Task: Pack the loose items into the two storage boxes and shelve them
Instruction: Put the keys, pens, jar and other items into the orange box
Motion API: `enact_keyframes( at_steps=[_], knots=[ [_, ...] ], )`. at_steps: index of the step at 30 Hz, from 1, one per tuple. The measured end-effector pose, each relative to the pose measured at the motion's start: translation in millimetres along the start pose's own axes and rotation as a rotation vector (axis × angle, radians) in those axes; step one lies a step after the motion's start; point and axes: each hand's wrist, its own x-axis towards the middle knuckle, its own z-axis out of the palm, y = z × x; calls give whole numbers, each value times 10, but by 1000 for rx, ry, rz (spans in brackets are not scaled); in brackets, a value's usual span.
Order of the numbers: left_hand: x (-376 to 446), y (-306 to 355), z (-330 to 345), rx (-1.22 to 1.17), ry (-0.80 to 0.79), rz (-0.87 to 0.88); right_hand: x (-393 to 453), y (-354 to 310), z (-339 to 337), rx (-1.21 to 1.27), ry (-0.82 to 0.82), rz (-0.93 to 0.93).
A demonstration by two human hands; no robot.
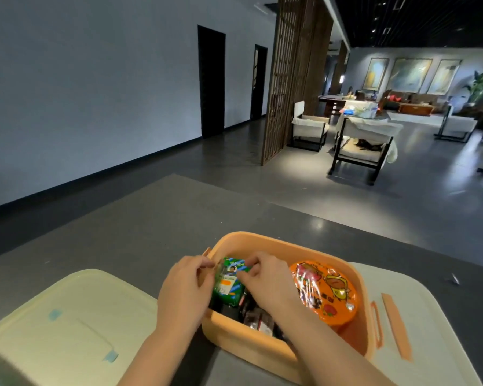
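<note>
I had both hands in the orange box (265, 349) on the table (151, 232). My left hand (183, 291) and right hand (271, 280) each pinched a top corner of the green packet (227, 282), fingers curled on it, at the box's left end. Beside it sat the round orange tub (325, 291); dark packets (258, 320) lay below. I judged it best slid down upright against the wall, leaving room. The cream lid (67, 324) lay left.

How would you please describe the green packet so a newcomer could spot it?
Find the orange storage box on the grey table. At its left end, both hands pinch the green packet. It alone is green, beside the round orange-lidded cup.
</note>
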Motion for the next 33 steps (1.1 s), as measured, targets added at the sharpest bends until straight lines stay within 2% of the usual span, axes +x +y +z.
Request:
enact_keyframes(
  at_steps=[3,6,10,15,20,24,31,33],
  knots=[
    [-39,309,92,16,-30,73,-188,85,-306,16,61,-28],
    [-103,779,247,3,-91,206,-371,257,-727,58,202,-2],
    [-236,1494,620,-131,-173,351,-672,714,-1431,111,399,107],
    [-663,2220,1340,-231,-307,476,-1231,1563,-2082,52,481,313],
    [-1113,2607,2110,-295,-464,442,-1652,2305,-2449,15,472,484],
    [-1193,2637,2642,-240,-521,372,-1624,2773,-2606,-22,442,527],
    [-966,2226,3290,-42,-530,241,-876,3632,-2505,-158,263,505],
    [-959,2112,3426,3,-510,291,-517,3852,-2498,-216,257,475]
  ],
)
